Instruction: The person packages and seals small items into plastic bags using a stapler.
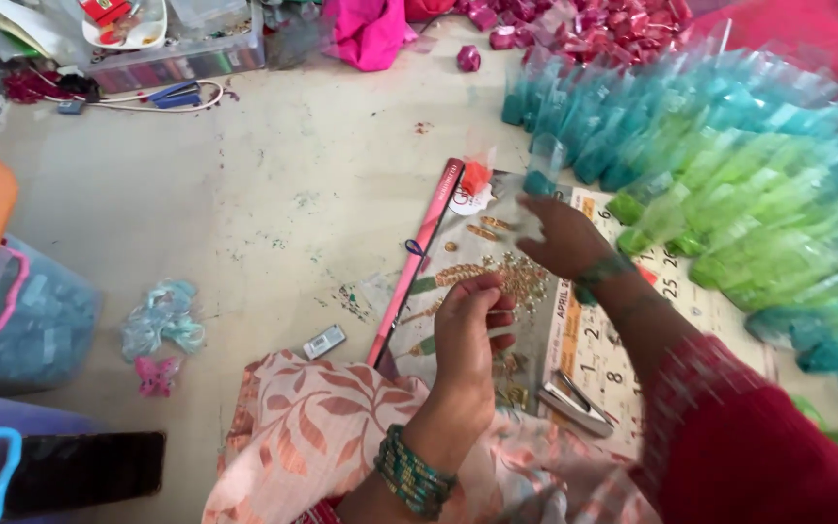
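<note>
Head view: a small clear packet (541, 165), judged light, limp and slippery, is pinched at its lower edge by the right hand (560, 238) over the calendar (603, 359), while the left hand's (467, 335) fingers are curled together near gold beads (521, 277).

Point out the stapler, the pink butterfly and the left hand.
stapler (574, 401), head view, on its metal top arm.
pink butterfly (155, 375), head view, on its wings.
left hand (467, 335), head view, on its back.

A stack of thin green and gold bangles (415, 479) circles the left wrist. The right arm wears a dark red patterned sleeve (739, 437) and green bangles (601, 274). Peach leaf-print cloth (327, 417) covers the lap.
</note>
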